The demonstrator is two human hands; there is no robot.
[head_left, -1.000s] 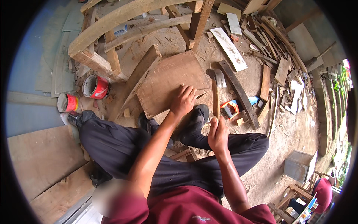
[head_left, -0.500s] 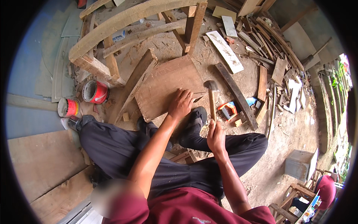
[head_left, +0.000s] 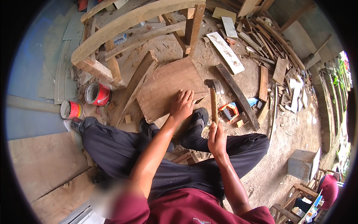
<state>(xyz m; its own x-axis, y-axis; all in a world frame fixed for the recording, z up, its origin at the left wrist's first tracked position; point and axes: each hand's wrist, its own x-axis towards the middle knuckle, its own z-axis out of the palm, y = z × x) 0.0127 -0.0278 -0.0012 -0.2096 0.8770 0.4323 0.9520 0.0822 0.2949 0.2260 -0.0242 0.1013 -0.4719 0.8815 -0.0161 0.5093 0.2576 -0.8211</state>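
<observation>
A brown wooden box (head_left: pixel 169 84) with a flat board top sits on the ground in front of my feet. My left hand (head_left: pixel 182 106) lies on its near edge, with the fingers stretched over the board; the thumb is mostly hidden. My right hand (head_left: pixel 217 140) is closed round the lower handle of a hammer (head_left: pixel 213 106). The hammer stands out away from me, just right of the box, with its metal head blurred near the box's right corner. I cannot tell whether the head touches the box.
Left of the box leans a wooden beam (head_left: pixel 136 86), beneath a large wooden frame (head_left: pixel 130 30). Two red cans (head_left: pixel 100 95) stand farther left. At right lie an orange-handled saw (head_left: pixel 229 112), a dark plank (head_left: pixel 238 97) and a heap of scrap wood (head_left: pixel 279 63).
The hammer's head has shifted slightly and is now blurred. My left hand stays on the box's edge. The whole view has moved a little.
</observation>
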